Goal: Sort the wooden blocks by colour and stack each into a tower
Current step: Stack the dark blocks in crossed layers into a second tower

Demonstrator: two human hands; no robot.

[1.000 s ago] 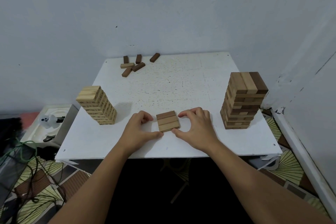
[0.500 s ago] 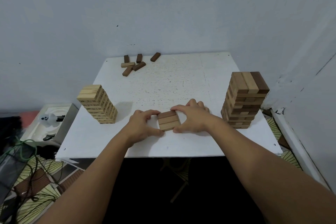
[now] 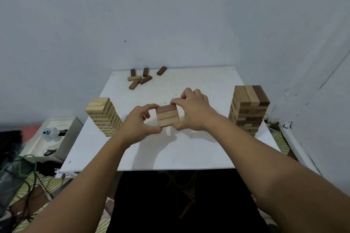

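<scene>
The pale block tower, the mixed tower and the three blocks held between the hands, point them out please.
pale block tower [image 3: 97, 104]: head view, on its top face.
mixed tower [image 3: 250, 93]: head view, on its top layer.
three blocks [image 3: 167, 115]: head view, on the middle block.

Bare tabletop [image 3: 198, 149] between pale tower [image 3: 103, 116] and mixed tower [image 3: 249, 108] — loose blocks [image 3: 144, 77] crowd far-left corner

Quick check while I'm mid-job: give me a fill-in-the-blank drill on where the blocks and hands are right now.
1. Both hands, left hand and right hand, hold a flat layer of ____ blocks.
2. The all-pale tower stands on the person's ____ side.
3. The mixed-colour tower stands on the ____ side.
4. The loose blocks lie at the table's ____ edge.

Missing words: three; left; right; far
</scene>
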